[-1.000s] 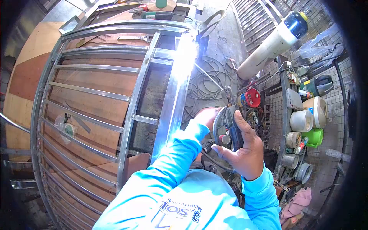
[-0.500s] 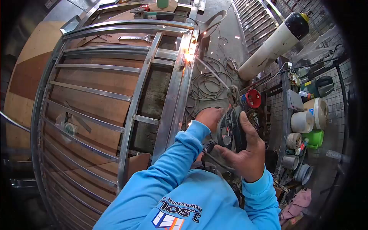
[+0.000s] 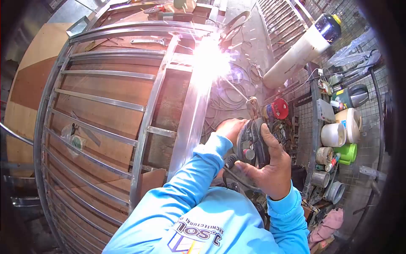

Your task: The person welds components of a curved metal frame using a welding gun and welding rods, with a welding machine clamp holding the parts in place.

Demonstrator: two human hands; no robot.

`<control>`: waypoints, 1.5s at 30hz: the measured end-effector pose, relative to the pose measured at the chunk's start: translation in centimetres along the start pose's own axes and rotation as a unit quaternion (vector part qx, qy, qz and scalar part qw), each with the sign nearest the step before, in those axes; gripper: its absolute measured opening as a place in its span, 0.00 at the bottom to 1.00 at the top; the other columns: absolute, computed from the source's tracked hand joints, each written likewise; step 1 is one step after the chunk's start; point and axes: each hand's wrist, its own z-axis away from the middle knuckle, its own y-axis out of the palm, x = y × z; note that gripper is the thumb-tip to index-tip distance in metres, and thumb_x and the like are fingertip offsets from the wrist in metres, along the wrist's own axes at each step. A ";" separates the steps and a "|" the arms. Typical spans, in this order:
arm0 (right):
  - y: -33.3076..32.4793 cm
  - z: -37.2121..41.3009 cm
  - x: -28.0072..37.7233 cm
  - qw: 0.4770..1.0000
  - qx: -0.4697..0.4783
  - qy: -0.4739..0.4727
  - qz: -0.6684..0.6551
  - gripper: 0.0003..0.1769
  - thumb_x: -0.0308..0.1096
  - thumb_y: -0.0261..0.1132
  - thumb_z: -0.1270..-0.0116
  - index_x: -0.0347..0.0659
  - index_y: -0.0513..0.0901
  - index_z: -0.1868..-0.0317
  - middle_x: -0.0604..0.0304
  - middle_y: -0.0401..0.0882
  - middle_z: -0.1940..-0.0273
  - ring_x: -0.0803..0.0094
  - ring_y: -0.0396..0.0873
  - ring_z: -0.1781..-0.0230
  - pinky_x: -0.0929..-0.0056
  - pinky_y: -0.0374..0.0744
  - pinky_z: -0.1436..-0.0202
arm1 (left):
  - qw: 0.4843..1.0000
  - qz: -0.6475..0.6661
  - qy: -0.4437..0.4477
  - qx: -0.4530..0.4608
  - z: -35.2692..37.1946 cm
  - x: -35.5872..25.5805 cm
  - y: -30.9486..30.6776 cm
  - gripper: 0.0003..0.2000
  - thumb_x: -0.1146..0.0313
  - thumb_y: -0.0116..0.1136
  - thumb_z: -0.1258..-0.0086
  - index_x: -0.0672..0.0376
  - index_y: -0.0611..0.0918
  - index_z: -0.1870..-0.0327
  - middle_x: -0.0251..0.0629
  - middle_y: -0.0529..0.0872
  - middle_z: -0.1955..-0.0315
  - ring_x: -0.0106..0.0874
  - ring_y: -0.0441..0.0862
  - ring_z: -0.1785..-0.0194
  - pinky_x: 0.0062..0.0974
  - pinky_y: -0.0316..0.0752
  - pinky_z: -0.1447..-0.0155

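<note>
My right hand (image 3: 274, 171) is wrapped around the dark handle of a welding electrode holder (image 3: 259, 139). My left hand (image 3: 230, 128) crosses over and closes against the holder's left side, its fingertips hidden behind it. From the holder's jaws a thin welding rod (image 3: 237, 88) slants up and left. At its tip a bright white arc hides the corner joint of the metal gate frame (image 3: 186, 131). A coiled cable (image 3: 230, 161) hangs below my hands.
A wrench (image 3: 148, 41) and an angle grinder (image 3: 171, 17) lie beyond the frame. Cables coil on the floor near a tall gas cylinder (image 3: 296, 53). A red bucket (image 3: 280, 108) and a shelf with white tubs (image 3: 333, 134) stand right. Sparks scatter around the arc.
A small orange glow with sparks at the joint has become a large white arc that lights the frame. The holder has tilted slightly; my hands have barely moved.
</note>
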 end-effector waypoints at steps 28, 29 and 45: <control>-0.1 0.2 0.3 1.000 0.004 0.017 0.007 0.56 0.40 0.86 0.49 0.46 0.65 0.21 0.42 0.82 0.43 0.52 0.86 0.44 0.60 0.84 0.42 | 0.992 -0.125 0.015 -0.029 1.0 -1.7 -0.2 0.19 0.58 0.67 0.38 0.55 0.84 0.48 0.49 0.89 0.54 0.51 0.86 0.48 0.47 0.80 0.45; -0.1 0.3 0.2 1.000 0.005 0.021 0.007 0.56 0.40 0.85 0.49 0.46 0.65 0.21 0.41 0.82 0.43 0.51 0.86 0.44 0.60 0.84 0.43 | 0.990 -0.133 0.022 -0.033 1.0 -1.9 -0.2 0.19 0.58 0.66 0.38 0.55 0.84 0.48 0.48 0.90 0.54 0.51 0.86 0.48 0.47 0.80 0.44; -0.4 -0.7 0.7 1.000 -0.019 0.016 -0.006 0.56 0.37 0.85 0.46 0.39 0.63 0.21 0.43 0.81 0.37 0.60 0.82 0.37 0.64 0.81 0.35 | 0.989 -0.146 -0.023 -0.031 0.3 -1.7 -0.1 0.20 0.56 0.65 0.37 0.56 0.85 0.48 0.51 0.89 0.54 0.53 0.87 0.51 0.47 0.81 0.46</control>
